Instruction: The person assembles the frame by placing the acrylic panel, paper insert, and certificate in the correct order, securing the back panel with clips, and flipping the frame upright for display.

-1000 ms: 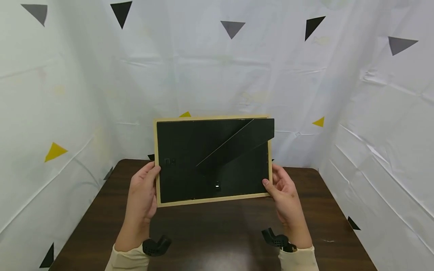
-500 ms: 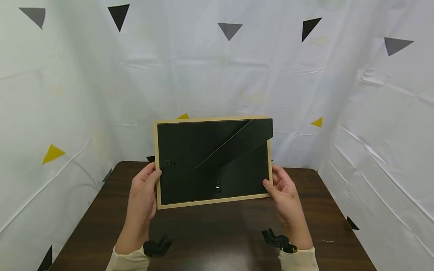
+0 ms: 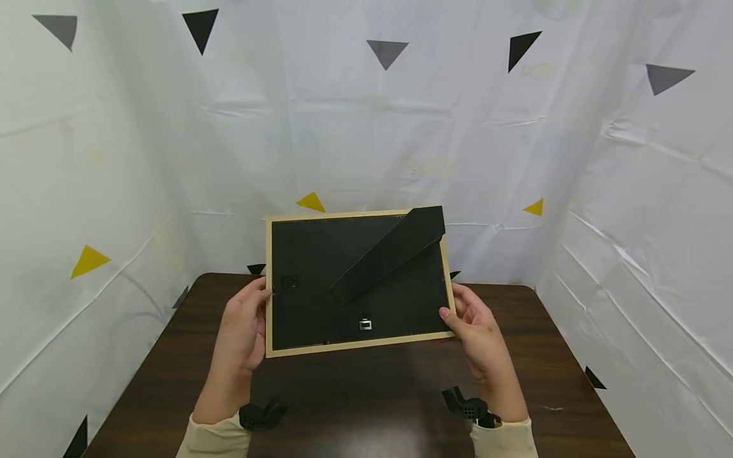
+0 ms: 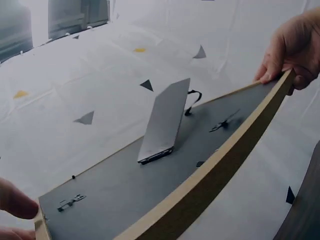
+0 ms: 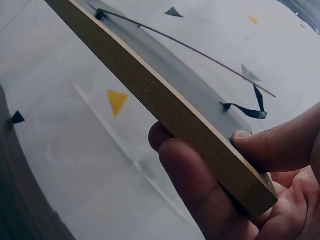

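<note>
A picture frame (image 3: 321, 254) with a light wood border and black backing is held up over the table, its back towards me. My left hand (image 3: 243, 327) grips its left edge, thumb at the border. My right hand (image 3: 478, 324) pinches the lower right corner, with the thumb on the backing and fingers behind, as the right wrist view shows. From the backing a black easel stand (image 3: 395, 251) leans out towards the upper right. A ribbon (image 5: 247, 110) joins stand and backing in the right wrist view. Near the lower edge sits a small metal hanger (image 3: 365, 324). The frame's front is hidden.
Below lies a dark wood table (image 3: 355, 407). White sheets (image 3: 366, 127) with black, grey and yellow triangles hang round its back and sides. A black wrist camera (image 3: 260, 416) is strapped at the left sleeve, another device (image 3: 469, 406) at the right.
The picture frame has tilted and sunk slightly, its right edge shifting left. Its stand now stands further out from the backing, and the metal hanger shows more fully. Both hands keep their grip.
</note>
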`<state>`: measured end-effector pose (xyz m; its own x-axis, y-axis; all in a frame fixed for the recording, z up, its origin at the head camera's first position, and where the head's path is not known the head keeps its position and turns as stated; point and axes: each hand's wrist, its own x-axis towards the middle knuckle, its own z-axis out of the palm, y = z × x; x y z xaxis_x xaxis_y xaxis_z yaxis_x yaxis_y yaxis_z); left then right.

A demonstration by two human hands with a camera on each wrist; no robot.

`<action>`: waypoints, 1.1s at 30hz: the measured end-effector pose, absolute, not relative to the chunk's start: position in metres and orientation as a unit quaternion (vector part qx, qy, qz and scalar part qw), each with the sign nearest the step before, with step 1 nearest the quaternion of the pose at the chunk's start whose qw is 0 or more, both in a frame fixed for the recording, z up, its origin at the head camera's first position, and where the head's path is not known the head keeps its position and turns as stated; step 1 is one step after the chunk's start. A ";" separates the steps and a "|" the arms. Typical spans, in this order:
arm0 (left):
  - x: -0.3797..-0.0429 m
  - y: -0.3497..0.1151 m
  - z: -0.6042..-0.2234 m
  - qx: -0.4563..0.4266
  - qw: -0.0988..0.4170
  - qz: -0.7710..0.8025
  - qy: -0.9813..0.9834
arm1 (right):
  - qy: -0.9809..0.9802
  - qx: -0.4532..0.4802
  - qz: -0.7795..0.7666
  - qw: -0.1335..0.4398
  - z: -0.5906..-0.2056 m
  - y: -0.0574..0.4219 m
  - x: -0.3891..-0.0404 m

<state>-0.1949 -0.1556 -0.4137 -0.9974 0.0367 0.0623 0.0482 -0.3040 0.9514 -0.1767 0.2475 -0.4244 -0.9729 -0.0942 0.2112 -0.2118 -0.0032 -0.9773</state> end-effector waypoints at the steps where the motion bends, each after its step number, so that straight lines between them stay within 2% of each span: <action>1: -0.196 -0.157 -0.415 -0.033 -0.003 -0.812 -0.583 | -0.706 0.107 0.700 0.035 -0.425 0.248 -0.177; 6: -0.202 -0.156 -0.422 -0.013 -0.017 -0.820 -0.572 | -0.711 0.109 0.694 0.020 -0.428 0.250 -0.179; 13: -0.203 -0.148 -0.422 0.011 0.023 -0.801 -0.598 | -0.716 0.100 0.691 0.030 -0.426 0.250 -0.178; 16: -0.201 -0.150 -0.420 -0.017 0.026 -0.795 -0.606 | -0.705 0.110 0.700 0.035 -0.426 0.253 -0.178; 20: -0.198 -0.162 -0.418 -0.102 0.012 -0.812 -0.575 | -0.683 0.139 0.717 0.031 -0.428 0.266 -0.177; 23: -0.199 -0.176 -0.418 -0.157 -0.047 -0.805 -0.571 | -0.673 0.158 0.723 0.015 -0.431 0.279 -0.177; 26: -0.204 -0.189 -0.420 -0.186 -0.144 -0.752 -0.616 | -0.669 0.157 0.726 0.013 -0.433 0.287 -0.178; 29: -0.209 -0.196 -0.424 -0.214 -0.234 -0.697 -0.643 | -0.660 0.119 0.741 0.035 -0.432 0.288 -0.179; 33: -0.213 -0.191 -0.430 -0.256 -0.290 -0.677 -0.626 | -0.624 0.037 0.778 0.062 -0.431 0.277 -0.181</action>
